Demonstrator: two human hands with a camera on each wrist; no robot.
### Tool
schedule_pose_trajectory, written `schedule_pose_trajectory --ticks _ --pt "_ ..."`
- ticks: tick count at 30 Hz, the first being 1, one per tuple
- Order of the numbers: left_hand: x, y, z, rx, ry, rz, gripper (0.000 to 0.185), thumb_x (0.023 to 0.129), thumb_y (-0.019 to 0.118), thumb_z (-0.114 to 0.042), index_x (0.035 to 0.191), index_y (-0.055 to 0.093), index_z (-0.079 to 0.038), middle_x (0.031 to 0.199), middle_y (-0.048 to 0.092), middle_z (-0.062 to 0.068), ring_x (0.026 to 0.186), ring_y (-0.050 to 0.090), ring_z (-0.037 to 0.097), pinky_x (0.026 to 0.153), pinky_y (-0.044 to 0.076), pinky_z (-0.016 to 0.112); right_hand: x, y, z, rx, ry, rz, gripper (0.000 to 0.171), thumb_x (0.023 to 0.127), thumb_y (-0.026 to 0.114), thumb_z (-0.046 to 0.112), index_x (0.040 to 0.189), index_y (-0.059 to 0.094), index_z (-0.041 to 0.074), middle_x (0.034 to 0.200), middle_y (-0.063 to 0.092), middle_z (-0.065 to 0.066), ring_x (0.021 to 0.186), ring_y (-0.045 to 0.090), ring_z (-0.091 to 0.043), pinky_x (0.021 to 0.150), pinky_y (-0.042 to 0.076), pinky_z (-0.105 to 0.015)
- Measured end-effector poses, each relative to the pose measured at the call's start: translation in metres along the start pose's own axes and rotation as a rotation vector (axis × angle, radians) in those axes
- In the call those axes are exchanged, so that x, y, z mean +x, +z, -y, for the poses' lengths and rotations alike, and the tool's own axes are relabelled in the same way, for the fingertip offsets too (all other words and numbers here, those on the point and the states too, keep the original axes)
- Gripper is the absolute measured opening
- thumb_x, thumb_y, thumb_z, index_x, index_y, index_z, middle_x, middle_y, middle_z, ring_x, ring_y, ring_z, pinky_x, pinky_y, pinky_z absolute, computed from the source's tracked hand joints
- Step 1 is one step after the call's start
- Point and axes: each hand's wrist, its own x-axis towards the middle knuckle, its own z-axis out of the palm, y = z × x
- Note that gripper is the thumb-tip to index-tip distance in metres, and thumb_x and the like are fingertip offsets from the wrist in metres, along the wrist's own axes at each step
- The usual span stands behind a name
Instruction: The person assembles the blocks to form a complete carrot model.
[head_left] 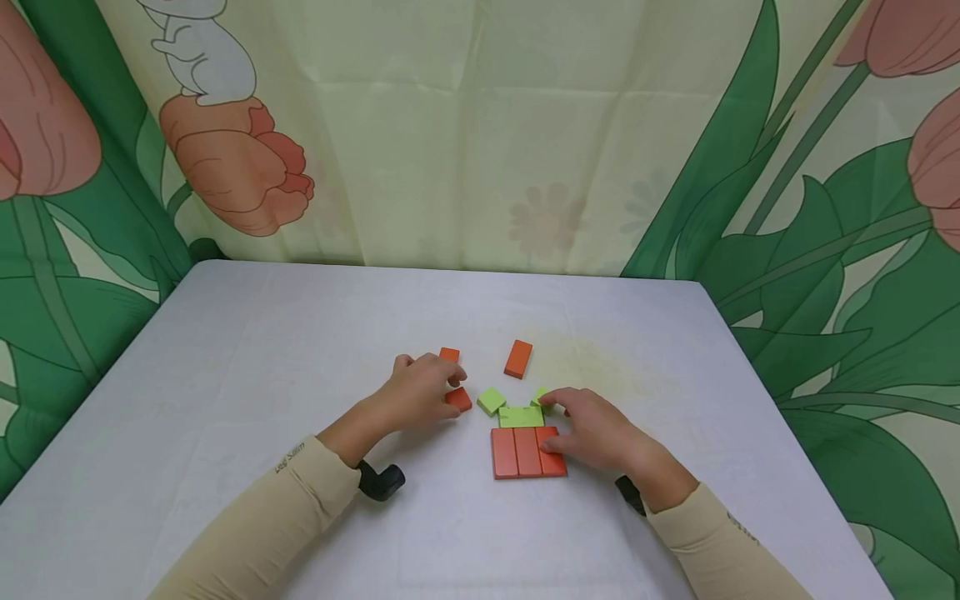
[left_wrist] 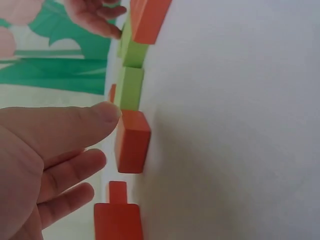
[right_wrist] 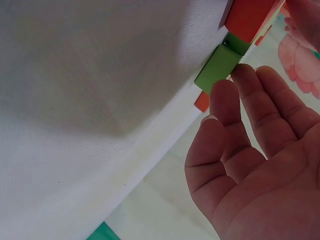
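Blocks of orange and light green lie on a pale table (head_left: 225, 375) hemmed in by a tulip-print curtain (head_left: 787, 167). Near the middle, three orange rectangular blocks (head_left: 527, 452) sit flush side by side, with a flat green block (head_left: 521, 416) butted against their far edge; this much of an arrangement looks laid down already.

The right hand (head_left: 592, 432) rests over the right part of that group, thumb on the rightmost orange block and fingertips at a small green block (head_left: 538, 395) on the far right corner. Its fingers are loosely extended, touching rather than gripping anything.

The left hand (head_left: 422, 390) lies just left of the group, fingers relaxed over a small orange block (head_left: 458, 400), thumb tip touching it in the wrist view without a closed grasp. Another orange piece (head_left: 449, 354) peeks out beyond its knuckles.

Loose pieces remain: a green square block (head_left: 491, 400) tilted between the hands, and a long orange block (head_left: 517, 358) farther away, well apart from the group. By my judgement the work is roughly half done.
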Motion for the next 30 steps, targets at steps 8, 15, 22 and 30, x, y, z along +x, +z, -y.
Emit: schedule_pose_trajectory --ticks 8,15,22,30 --pt "-0.002 0.008 0.002 0.048 -0.007 -0.023 0.029 0.087 0.079 -0.022 0.114 0.071 -0.015 0.099 0.066 -0.007 0.110 0.055 0.020 0.095 0.029 0.055 -0.001 0.000 0.003 -0.004 0.003 -0.005 0.054 0.084 0.082 0.021 0.132 0.062 0.007 0.126 0.061 -0.004 0.108 0.058 -0.025 0.092 0.051 -0.043" --pt "-0.019 0.014 -0.002 0.055 0.052 -0.001 0.027 0.085 0.081 -0.020 0.111 0.074 -0.017 0.093 0.066 -0.010 0.110 0.054 0.017 0.091 0.030 0.053 -0.002 0.001 0.004 -0.005 0.018 -0.005 0.054 0.084 0.082 0.022 0.132 0.062 0.008 0.127 0.061 -0.004 0.109 0.057 -0.024 0.092 0.051 -0.042" --pt "-0.054 0.023 -0.019 0.028 0.160 0.024 0.021 0.084 0.081 -0.015 0.104 0.075 -0.016 0.094 0.068 -0.010 0.107 0.056 0.016 0.095 0.033 0.056 -0.003 -0.001 0.003 0.010 0.014 0.003 0.053 0.085 0.081 0.020 0.133 0.061 0.008 0.129 0.060 -0.005 0.111 0.058 -0.026 0.094 0.050 -0.044" --pt "-0.075 0.034 -0.057 0.008 0.262 0.126 0.023 0.085 0.080 -0.018 0.107 0.074 -0.020 0.098 0.066 -0.018 0.107 0.055 0.009 0.095 0.035 0.049 -0.002 -0.002 0.004 0.002 0.019 0.009 0.053 0.085 0.082 0.020 0.132 0.061 0.007 0.128 0.061 -0.005 0.111 0.058 -0.026 0.093 0.051 -0.043"
